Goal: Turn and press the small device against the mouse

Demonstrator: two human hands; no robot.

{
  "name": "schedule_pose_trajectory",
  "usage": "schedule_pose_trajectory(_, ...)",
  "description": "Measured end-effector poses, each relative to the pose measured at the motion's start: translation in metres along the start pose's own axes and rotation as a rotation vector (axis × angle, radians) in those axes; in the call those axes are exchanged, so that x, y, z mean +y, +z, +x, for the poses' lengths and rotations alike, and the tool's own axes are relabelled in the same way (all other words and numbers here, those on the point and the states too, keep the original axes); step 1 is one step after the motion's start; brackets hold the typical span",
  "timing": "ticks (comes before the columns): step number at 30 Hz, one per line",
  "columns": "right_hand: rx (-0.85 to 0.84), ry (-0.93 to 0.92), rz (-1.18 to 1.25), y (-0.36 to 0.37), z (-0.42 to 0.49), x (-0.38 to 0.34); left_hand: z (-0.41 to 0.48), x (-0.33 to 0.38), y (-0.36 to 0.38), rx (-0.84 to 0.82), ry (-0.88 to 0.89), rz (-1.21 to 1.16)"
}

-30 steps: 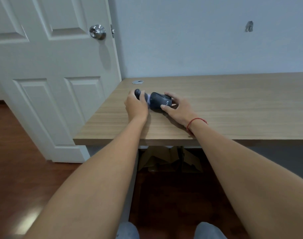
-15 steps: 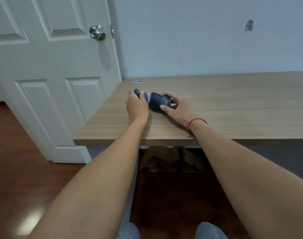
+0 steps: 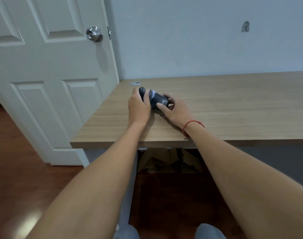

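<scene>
Since the earlier frames we note little travel: both hands remain on the dark device [image 3: 158,100], which now lies tilted slightly more, its right end angled toward us.

Left hand [image 3: 138,107]: fingers curled round the rounded black head end of the device, gripping it. Right hand [image 3: 175,110]: thumb and fingers pinching the grey body end, thumb pressed on the near side by the printed lettering. A pale band shows on the device between the two grips.

Device position: on the desk [image 3: 233,104], just in front of the small metal disc [image 3: 135,83], well toward the desk's left end. A red cord [image 3: 193,124] circles the right wrist, nearer us than the device.

Judgement on technique: we read this as a twist or pull between the two halves. Keeping the body end braced low against the desk and turning only the head end should stop slipping; a short, firm grip close to the pale band would serve best.

Beyond the desk's left end: white door, steel knob [image 3: 94,33].
</scene>
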State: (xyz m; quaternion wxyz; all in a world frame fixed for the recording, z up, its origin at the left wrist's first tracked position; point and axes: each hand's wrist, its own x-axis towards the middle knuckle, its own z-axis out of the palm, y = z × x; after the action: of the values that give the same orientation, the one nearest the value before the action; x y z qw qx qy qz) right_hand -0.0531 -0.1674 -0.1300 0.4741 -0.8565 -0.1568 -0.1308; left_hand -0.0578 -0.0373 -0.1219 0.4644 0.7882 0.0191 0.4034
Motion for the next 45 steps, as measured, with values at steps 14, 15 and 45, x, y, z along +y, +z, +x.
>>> schedule_pose_trajectory(14, 0.045, -0.036, -0.035, 0.001, 0.003, 0.002, -0.014, 0.014, -0.001, -0.034, 0.218, -0.055)
schedule_pose_trajectory(15, 0.047, -0.017, -0.003, 0.000, 0.003, 0.002, -0.016, 0.015, 0.001, -0.063, 0.246, -0.039)
schedule_pose_trajectory(45, 0.039, 0.091, 0.075, -0.006, -0.006, -0.008, -0.009, 0.012, -0.001, 0.027, 0.147, -0.058)
